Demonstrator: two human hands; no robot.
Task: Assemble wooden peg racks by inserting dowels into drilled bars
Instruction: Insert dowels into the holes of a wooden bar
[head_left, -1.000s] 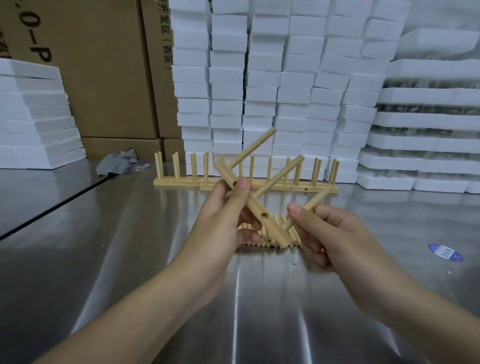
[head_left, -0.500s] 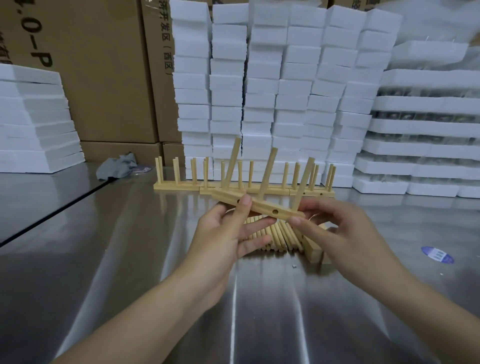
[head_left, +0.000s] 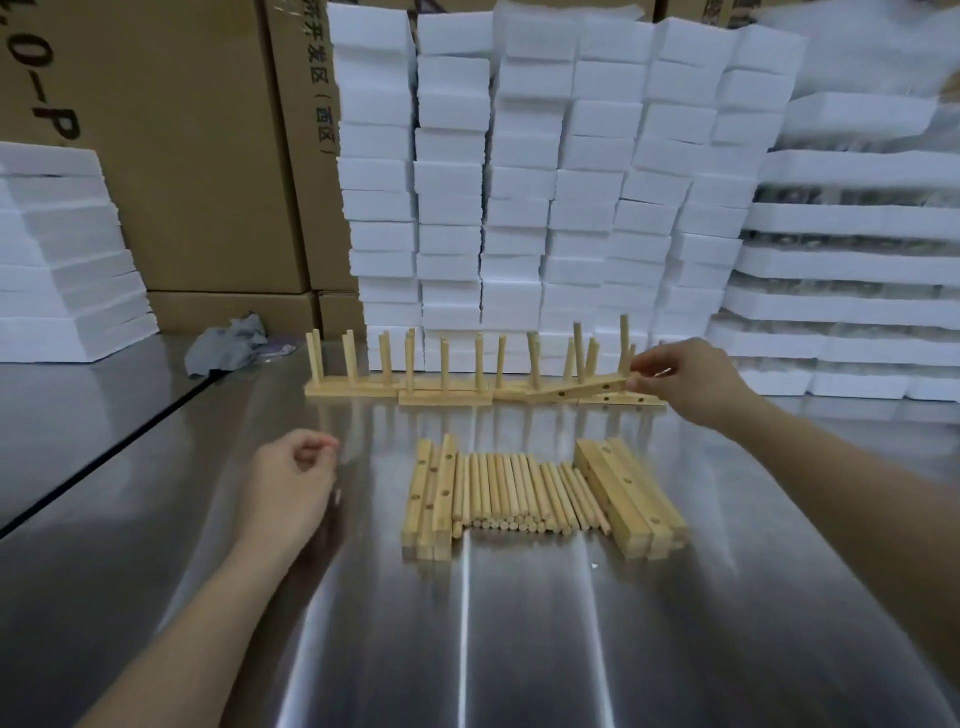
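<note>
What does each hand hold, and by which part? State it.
Right hand pinches the rack by its bar's right end; left hand holds nothing.

right hand (head_left: 680, 376) pinching tilted rack (head_left: 576, 391), left hand (head_left: 291, 483) empty

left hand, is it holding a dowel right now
No, the left hand is loosely curled over the table, with nothing in it.
</note>
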